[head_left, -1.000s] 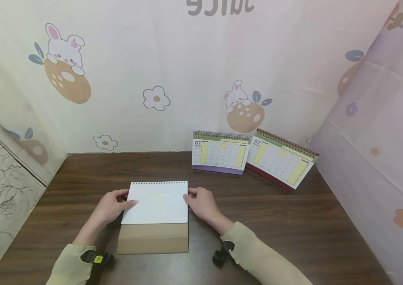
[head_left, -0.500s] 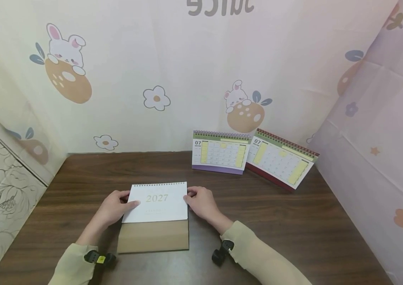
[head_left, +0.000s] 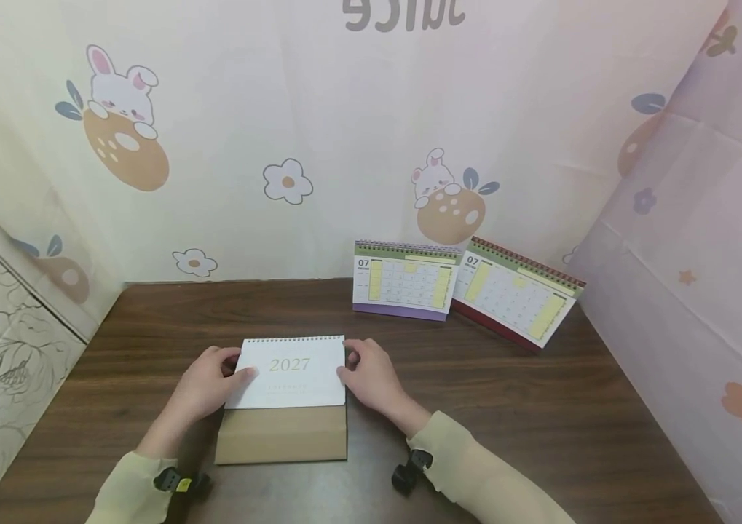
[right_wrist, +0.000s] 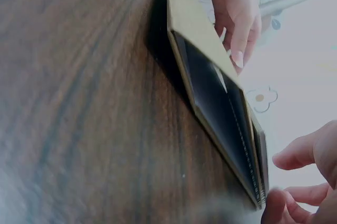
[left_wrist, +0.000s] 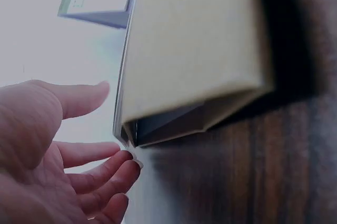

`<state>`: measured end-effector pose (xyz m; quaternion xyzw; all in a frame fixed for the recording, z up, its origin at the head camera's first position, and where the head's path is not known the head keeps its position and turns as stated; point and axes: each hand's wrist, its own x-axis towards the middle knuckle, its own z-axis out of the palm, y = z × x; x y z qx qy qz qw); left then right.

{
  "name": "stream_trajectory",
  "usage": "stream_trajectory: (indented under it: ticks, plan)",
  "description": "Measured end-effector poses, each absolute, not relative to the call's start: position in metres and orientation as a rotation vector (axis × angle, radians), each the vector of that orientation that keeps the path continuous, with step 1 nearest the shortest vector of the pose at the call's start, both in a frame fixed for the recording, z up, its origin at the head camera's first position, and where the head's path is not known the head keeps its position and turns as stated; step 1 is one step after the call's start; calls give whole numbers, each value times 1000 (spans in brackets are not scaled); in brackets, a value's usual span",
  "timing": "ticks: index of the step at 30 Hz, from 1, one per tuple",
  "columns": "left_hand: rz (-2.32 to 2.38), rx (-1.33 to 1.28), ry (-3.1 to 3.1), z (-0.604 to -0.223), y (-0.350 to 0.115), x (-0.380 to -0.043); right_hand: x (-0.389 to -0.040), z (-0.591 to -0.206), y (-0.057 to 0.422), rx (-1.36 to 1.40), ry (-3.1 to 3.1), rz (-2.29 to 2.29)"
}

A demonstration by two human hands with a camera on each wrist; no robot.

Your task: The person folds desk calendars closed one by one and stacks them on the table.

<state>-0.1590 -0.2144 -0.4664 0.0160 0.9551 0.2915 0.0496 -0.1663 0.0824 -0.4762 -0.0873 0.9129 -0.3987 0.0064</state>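
A white desk calendar marked 2027, with a coil along its top, stands on a kraft-brown base. At its left side my left hand has the thumb over the cover in the head view. The left wrist view shows that thumb slightly off the page, with fingertips right at the top corner. My right hand is at the calendar's right edge, index finger near the coil. Seen from the right wrist, its thumb and fingers are spread around the top corner. The base's dark hollow inside shows there.
Two more desk calendars stand at the back right, one with a purple base and one with a dark red base. Both show month 07. A printed curtain hangs behind the brown wooden table.
The calendar's cover has tilted slightly, and its 2027 print, faint a second ago, now reads clearly. The right index finger has straightened a little towards the coil. The back calendars stay put.
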Motion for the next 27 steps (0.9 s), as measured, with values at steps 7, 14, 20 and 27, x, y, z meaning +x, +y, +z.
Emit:
stream_trajectory:
  ticks: [7, 14, 20, 27]
  plan:
    - [674, 256, 3081, -462, -208, -146, -153, -472, 81, -445, 2893, -1108]
    - [557, 474, 3167, -460, -202, -135, -141, -465, 81, -738, 2839, -886]
    - [505, 792, 3131, -466, -201, -126, -133, -464, 79, -885, 2761, -740]
    - [507, 958, 3077, -473, -198, -117, -123, -463, 78, -995, 2741, -494]
